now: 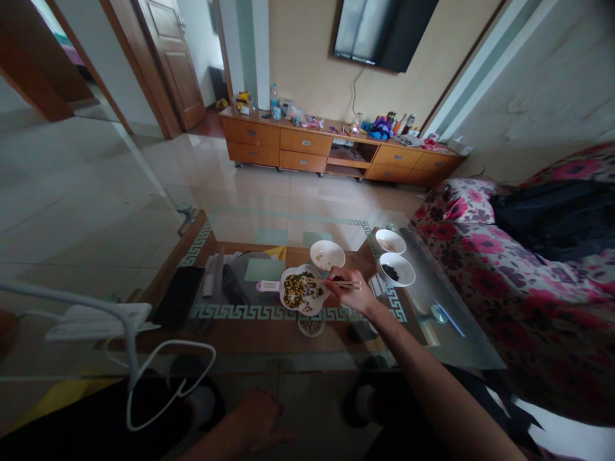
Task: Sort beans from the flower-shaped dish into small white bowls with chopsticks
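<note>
My right hand (pixel 350 291) holds a pair of thin chopsticks (pixel 342 282), with their tips reaching over a white scalloped plate (pixel 307 307). The plate carries a heap of green and dark beans (pixel 296 289). Beyond it sits a white bowl (pixel 327 255) with a few pale grains. To the right, one white bowl (pixel 391 241) holds pale grains and another (pixel 396 269) holds dark beans. A small bowl of mixed beans (pixel 311 326) stands just below the plate. My left hand (pixel 257 422) hangs low, below the table's near edge, holding nothing I can see.
The glass-topped table (pixel 446 320) has a dark phone (pixel 179 296) and a grey bag (pixel 245 282) on it. A floral sofa (pixel 480 269) runs along the right. A white curved cable (pixel 129 346) crosses the lower left. A wooden cabinet (pixel 298 144) stands beyond.
</note>
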`<action>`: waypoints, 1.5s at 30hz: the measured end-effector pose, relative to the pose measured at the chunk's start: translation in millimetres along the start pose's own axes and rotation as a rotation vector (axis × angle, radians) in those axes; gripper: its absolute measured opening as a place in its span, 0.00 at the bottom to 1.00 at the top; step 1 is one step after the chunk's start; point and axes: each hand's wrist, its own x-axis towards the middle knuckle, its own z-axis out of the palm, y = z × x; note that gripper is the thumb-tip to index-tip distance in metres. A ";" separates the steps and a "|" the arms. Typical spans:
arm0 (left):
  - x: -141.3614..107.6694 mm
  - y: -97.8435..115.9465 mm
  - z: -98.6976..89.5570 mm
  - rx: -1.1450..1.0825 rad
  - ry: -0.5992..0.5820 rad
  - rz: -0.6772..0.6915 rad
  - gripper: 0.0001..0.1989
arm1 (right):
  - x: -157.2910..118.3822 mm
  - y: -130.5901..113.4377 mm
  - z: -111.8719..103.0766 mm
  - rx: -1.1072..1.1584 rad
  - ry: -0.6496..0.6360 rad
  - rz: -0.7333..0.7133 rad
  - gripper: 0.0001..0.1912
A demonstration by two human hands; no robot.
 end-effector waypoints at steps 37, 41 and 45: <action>-4.1 1.7 -0.4 -0.019 -0.004 -0.039 0.37 | 0.7 4.2 10.8 0.043 0.058 0.028 0.13; -4.0 2.9 0.0 -0.024 -0.003 -0.033 0.38 | 0.4 2.9 9.5 0.031 0.040 0.018 0.14; -2.6 0.1 4.8 -0.042 0.009 -0.025 0.37 | 0.7 2.9 11.3 0.019 0.043 0.013 0.13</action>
